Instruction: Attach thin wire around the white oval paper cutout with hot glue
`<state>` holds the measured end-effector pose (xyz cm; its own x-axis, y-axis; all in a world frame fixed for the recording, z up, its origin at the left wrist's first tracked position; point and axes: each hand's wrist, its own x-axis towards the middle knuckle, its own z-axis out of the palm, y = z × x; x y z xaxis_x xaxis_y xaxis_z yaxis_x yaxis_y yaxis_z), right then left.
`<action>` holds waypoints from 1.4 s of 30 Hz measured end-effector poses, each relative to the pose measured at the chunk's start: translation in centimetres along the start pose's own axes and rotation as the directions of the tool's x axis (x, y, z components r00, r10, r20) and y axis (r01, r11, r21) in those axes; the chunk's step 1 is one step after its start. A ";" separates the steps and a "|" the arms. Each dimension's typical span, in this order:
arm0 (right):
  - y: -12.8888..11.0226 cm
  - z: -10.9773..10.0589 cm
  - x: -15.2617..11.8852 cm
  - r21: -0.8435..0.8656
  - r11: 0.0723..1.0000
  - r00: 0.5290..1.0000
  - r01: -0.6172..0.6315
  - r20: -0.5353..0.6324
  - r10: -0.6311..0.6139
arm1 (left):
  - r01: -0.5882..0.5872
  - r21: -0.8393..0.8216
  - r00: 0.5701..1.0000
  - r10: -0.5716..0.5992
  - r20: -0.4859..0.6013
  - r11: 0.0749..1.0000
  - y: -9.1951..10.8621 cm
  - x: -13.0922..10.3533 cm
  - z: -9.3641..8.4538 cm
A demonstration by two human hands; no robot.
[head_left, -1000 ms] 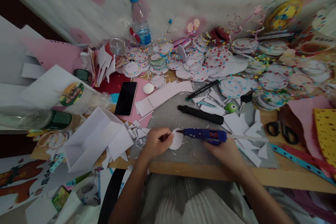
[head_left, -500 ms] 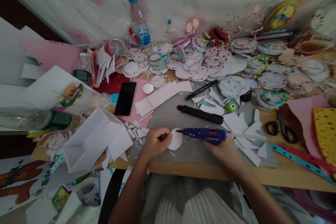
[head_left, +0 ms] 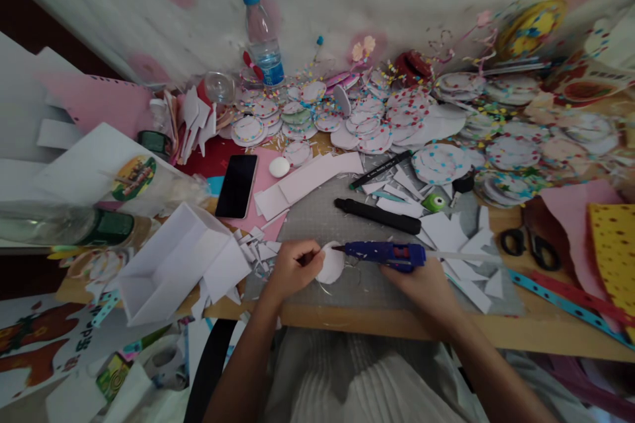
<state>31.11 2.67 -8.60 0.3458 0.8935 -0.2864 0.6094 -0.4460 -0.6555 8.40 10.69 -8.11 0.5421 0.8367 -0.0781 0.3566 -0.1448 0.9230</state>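
My right hand is wrapped round the grip of a blue hot glue gun, with a pale glue stick jutting from its back end. The gun's dark nozzle points left and reaches the upper edge of a round white paper disc. At the disc's left edge, my left hand pinches it between thumb and fingers. Under the disc lies a grey cutting mat strewn with thin scraps. Whether glue is on the disc is too small to make out.
Beyond the gun lie a black pen-shaped tool and a marker. White paper offcuts and scissors are on the right. A phone and open white box stand left. Decorated discs pile up behind, beside a water bottle.
Both hands, the glue gun and the disc keep nearly the same pose. The whole view has shifted very slightly.
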 end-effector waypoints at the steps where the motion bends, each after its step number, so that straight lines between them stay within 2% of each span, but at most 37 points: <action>1: 0.0 0.0 0.0 0.001 1.000 1.000 -0.002 0.002 0.002 | 0.001 -0.002 1.000 -0.001 0.000 1.000 0.0 0.0 0.0; 17: 0.1 0.0 0.1 0.004 1.000 1.000 -0.010 0.009 0.010 | -0.001 -0.011 1.000 0.001 -0.010 1.000 -0.1 0.0 0.0; 29: 0.4 0.0 0.2 0.037 0.999 0.999 0.035 -0.023 -0.035 | 0.011 -0.028 1.000 -0.012 -0.013 1.000 0.0 0.0 -0.1; 42: 0.0 -0.1 0.0 0.007 1.000 1.000 -0.018 0.008 0.018 | 0.020 -0.030 1.000 -0.020 -0.004 0.999 -0.1 -0.1 -0.1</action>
<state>31.17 2.72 -8.53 0.3513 0.8857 -0.3035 0.5983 -0.4617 -0.6549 8.29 10.69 -8.14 0.5313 0.8418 -0.0953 0.3448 -0.1121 0.9320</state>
